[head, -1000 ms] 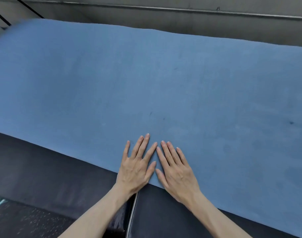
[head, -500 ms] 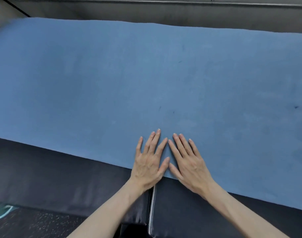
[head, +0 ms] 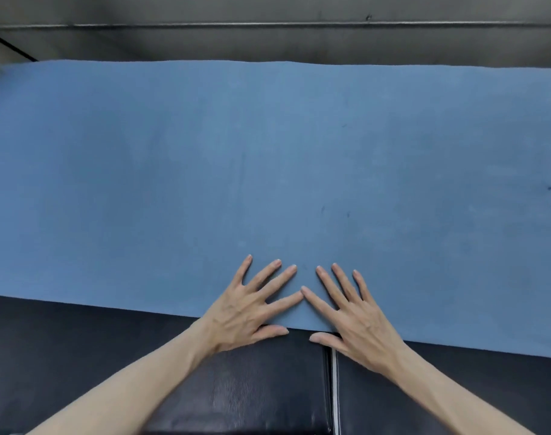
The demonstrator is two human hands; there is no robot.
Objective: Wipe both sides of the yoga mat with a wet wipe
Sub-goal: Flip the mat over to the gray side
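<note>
A blue yoga mat (head: 267, 171) lies spread flat across the view, reaching past both sides of the frame. My left hand (head: 249, 309) and my right hand (head: 355, 312) press flat on its near edge, side by side, fingers straight and spread. The index fingertips nearly meet. Both thumbs lie just off the mat's edge on the black padding. Neither hand holds anything. No wet wipe is in view.
The mat rests on black padded cushions (head: 111, 346) with a seam (head: 333, 387) between two of them below my hands. A grey wall with a horizontal rail (head: 267, 25) runs behind the mat's far edge.
Both hands have spread their fingers wider and sit slightly further apart on the mat's near edge. The camera view has levelled, so the mat now lies straight across.
</note>
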